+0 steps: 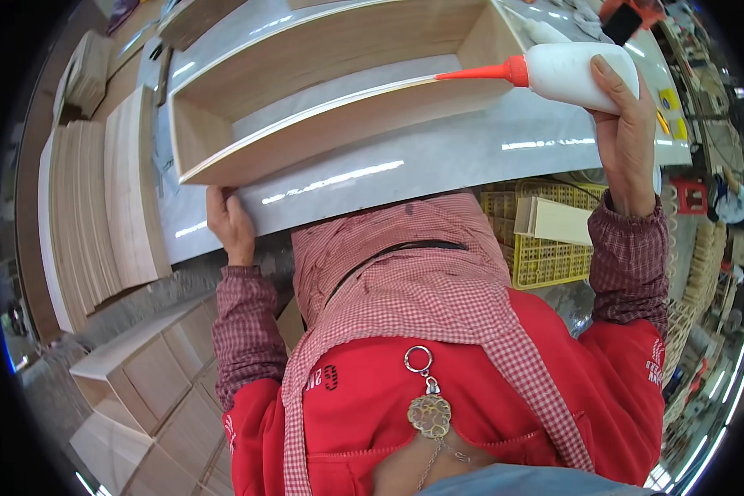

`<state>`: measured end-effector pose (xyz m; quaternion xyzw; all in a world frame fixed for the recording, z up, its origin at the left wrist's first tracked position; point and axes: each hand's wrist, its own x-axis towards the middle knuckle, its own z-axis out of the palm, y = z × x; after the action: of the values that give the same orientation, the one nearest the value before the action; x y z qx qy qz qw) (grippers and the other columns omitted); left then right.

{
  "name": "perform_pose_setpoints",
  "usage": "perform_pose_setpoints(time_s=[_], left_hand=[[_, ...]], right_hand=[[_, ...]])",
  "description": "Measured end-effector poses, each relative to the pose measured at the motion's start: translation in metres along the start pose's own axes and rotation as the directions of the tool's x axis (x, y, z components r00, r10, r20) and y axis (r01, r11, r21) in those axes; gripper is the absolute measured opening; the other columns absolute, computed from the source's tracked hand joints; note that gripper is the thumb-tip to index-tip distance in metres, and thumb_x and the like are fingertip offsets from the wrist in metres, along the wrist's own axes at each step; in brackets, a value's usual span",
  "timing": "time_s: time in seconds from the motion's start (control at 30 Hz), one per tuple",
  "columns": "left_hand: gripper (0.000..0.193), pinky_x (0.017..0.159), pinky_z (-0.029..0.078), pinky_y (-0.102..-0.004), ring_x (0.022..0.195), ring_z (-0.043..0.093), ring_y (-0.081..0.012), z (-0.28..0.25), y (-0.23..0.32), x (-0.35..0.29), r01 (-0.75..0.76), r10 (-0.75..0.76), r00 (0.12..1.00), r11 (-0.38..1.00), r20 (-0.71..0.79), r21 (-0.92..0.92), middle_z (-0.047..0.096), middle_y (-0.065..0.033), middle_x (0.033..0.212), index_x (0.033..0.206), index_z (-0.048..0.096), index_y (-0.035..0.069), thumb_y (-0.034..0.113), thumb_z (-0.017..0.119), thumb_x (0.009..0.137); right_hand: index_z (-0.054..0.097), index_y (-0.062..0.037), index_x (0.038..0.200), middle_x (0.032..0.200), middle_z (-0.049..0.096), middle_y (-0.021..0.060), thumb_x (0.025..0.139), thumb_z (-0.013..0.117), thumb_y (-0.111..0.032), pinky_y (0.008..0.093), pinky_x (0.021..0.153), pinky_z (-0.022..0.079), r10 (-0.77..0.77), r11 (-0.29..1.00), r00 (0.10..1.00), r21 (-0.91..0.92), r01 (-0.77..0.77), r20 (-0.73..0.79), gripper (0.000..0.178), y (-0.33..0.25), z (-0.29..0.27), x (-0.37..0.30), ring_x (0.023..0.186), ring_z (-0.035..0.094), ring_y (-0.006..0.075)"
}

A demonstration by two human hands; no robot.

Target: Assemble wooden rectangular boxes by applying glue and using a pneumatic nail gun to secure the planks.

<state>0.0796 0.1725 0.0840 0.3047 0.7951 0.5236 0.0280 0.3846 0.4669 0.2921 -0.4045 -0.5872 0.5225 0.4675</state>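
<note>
A long rectangular wooden frame [331, 145] with open middle lies on the grey table in front of me. My right hand [624, 107] is closed around a white glue bottle [566, 73], tilted sideways. Its long red nozzle [475, 73] points left, with the tip at the upper edge of the frame's near side. A whitish line runs along that edge from the tip toward the left corner. My left hand [234, 225] grips the frame at its near left corner, with the fingertips partly hidden below the wood.
Stacked thin wooden boards [91, 207] stand left of the table [331, 194]. Assembled wooden boxes [157, 372] are piled at the lower left. A yellow plastic crate [546, 260] with wood pieces sits below the table's right side. Another person [733, 201] is at the far right.
</note>
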Motion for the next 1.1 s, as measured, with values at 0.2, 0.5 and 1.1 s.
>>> perform_pose_setpoints(time_s=[0.2, 0.5, 1.1], left_hand=[[0.042, 0.083, 0.043, -0.0280, 0.085, 0.055, -0.0199, -0.004, -0.008, -0.001, 0.026, -0.026, 1.000, 1.000, 0.018, -0.012, 0.062, -0.0105, 0.103, 0.119, 0.056, -0.001, -0.003, 0.038, 0.081], [0.040, 0.084, 0.043, -0.0285, 0.088, 0.055, -0.0200, -0.001, -0.009, 0.001, 0.039, -0.040, 0.999, 0.999, 0.013, 0.030, 0.062, -0.0110, 0.104, 0.119, 0.055, -0.001, 0.000, 0.039, 0.083], [0.037, 0.083, 0.043, -0.0314, 0.085, 0.054, -0.0230, -0.010, -0.015, -0.001, 0.065, -0.070, 0.997, 0.986, 0.031, 0.153, 0.061, -0.0133, 0.100, 0.115, 0.054, -0.002, 0.002, 0.040, 0.082]], right_hand=[[0.051, 0.0066, 0.115, 0.105, 0.058, 0.0159, 0.084, 0.067, -0.015, 0.0263, 0.077, 0.052, -0.026, 0.999, 1.000, 0.038, 0.026, -0.011, 0.041, 0.016, -0.065, 0.014, 0.094, 0.059, 0.0215], [0.048, 0.0078, 0.118, 0.108, 0.056, 0.0184, 0.083, 0.069, -0.017, 0.0278, 0.080, 0.053, -0.040, 0.999, 0.989, 0.028, 0.044, -0.140, 0.048, 0.023, -0.101, 0.020, 0.095, 0.059, 0.0231], [0.042, 0.0103, 0.112, 0.108, 0.051, 0.0240, 0.086, 0.065, -0.020, 0.0399, 0.082, 0.056, 0.253, 0.762, 0.876, 0.643, 0.081, -0.410, 0.046, 0.176, -0.082, 0.103, 0.096, 0.060, 0.0330]])
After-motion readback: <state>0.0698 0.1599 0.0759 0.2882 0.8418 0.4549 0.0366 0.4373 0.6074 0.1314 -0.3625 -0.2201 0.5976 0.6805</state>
